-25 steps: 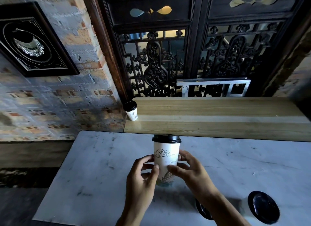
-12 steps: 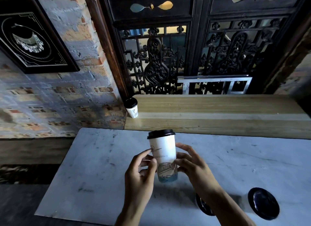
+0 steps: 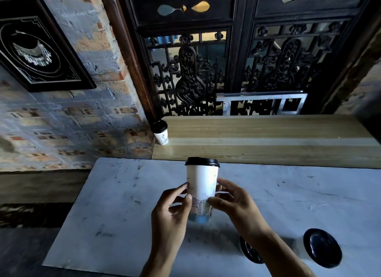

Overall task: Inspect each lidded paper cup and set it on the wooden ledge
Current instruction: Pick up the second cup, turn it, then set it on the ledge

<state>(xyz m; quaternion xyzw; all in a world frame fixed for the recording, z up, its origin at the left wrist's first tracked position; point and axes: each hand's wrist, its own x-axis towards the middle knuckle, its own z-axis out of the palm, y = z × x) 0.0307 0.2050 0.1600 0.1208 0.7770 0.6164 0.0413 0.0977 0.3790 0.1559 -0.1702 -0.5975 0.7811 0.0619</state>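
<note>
A pale marble table [image 3: 103, 225] fills the foreground below a brick wall [image 3: 61, 120] and a dark carved wooden screen [image 3: 189, 74], with a long wooden ledge [image 3: 268, 140] running between table and screen. A black framed picture [image 3: 35, 47] hangs on the brick at upper left. Over the middle of the table, a person holds a tall white paper cup [image 3: 201, 186] upright, its black lid [image 3: 202, 161] on, its base lifted clear of the marble. The left hand [image 3: 171, 212] pinches the cup's lower side between thumb and fingers; the right hand [image 3: 233, 202] grips the opposite side in the same way. A second lidded cup [image 3: 161, 135] stands at the ledge's far left end, beside the brick. Two more cups' black lids [image 3: 322, 248] show at the table's near right, one partly hidden behind the right forearm.
</note>
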